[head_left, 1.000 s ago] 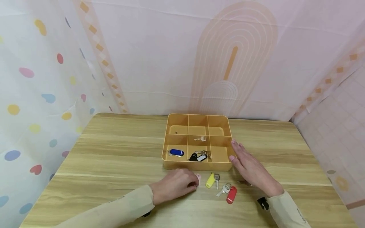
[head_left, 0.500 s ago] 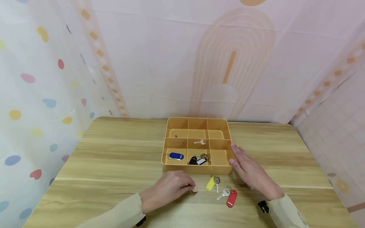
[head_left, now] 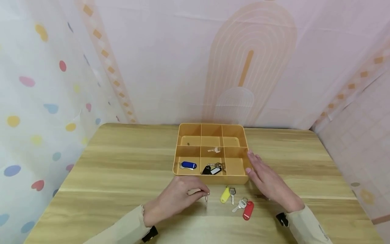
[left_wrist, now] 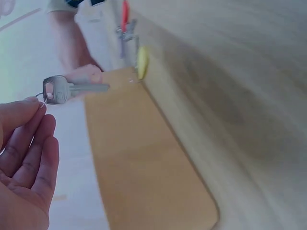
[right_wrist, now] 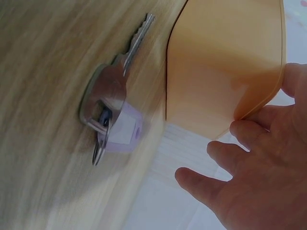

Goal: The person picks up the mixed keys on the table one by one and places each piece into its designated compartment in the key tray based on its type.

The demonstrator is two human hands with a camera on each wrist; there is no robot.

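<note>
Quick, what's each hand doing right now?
Left hand: closed, holding a key.
Right hand: open, fingers resting against the divided tray, holding nothing.

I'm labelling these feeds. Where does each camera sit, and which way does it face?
Head: worn on the head, facing forward and down at the tray; the left hand, right hand and both sleeves show.
Left wrist: on that wrist, facing rightward past the tray; left hand holding a key, right hand and sleeve blurred behind.
Right wrist: on that wrist, facing the tray's outer wall and a purple tag; only the right hand shows.
Shared: head and left wrist both show the yellow tag and red tag.
</note>
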